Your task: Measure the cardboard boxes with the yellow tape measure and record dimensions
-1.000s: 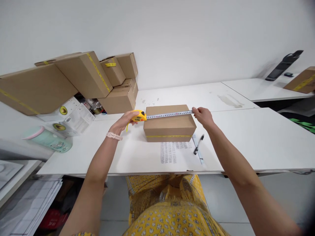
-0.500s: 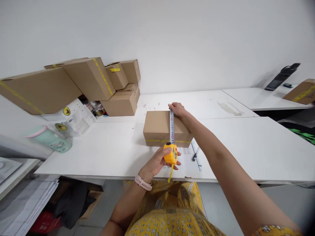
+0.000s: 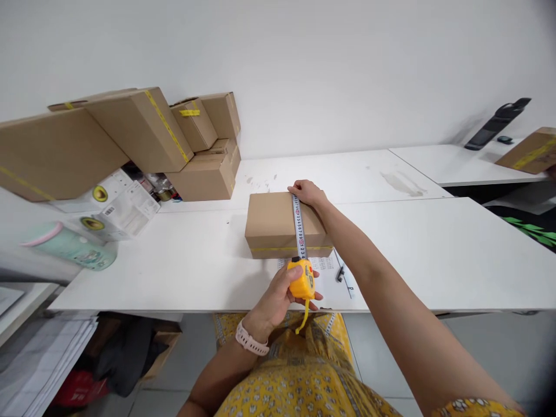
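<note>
A small cardboard box (image 3: 271,223) with a yellow tape stripe lies on the white table (image 3: 182,266). My left hand (image 3: 282,295) is closed round the yellow tape measure case (image 3: 301,278) at the box's near side. Its blade (image 3: 297,223) runs from front to back across the box top. My right hand (image 3: 306,193) pinches the blade's end at the far top edge of the box, my forearm lying over the box's right part. A printed sheet (image 3: 332,278) and a black pen (image 3: 340,273) lie just in front of the box, partly hidden.
Several brown boxes (image 3: 130,133) are stacked at the back left, with white avocado-marked packages (image 3: 115,202) below them and a mint-green bottle (image 3: 69,246) on its side. Another white table (image 3: 469,159) at the right carries a black object (image 3: 495,124) and a cardboard box (image 3: 530,150).
The tape lay along the box from left to right; now it runs front to back. My left hand brought the case to the near side and my right hand moved to the far edge.
</note>
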Tool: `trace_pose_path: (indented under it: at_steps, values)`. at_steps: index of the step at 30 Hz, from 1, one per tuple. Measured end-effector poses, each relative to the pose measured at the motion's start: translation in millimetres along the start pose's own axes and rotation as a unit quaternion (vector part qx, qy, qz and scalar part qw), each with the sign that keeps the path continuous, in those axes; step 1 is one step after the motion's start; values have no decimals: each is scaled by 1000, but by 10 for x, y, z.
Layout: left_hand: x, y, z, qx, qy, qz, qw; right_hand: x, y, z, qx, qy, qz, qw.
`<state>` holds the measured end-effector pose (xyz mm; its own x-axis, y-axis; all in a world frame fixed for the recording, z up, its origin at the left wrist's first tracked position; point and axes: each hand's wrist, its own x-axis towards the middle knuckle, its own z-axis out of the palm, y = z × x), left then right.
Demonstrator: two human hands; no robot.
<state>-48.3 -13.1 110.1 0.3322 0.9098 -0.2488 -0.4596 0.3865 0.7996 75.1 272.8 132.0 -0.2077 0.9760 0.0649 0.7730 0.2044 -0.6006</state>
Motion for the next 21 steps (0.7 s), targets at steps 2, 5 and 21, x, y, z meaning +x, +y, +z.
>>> trace_pose_path:
  at_steps: [2,5,21]
  values:
    - [11,15,3,3,-6,-3,1000,10,-25,1,16,2,-1,1000]
    - [-58,84,-44,19,-19,4,1000,4,-31,-94,153,29,-22,988]
    - [-26,528,-1060,200,195,183,943,-1713,787,-69,245,128,-22,961]
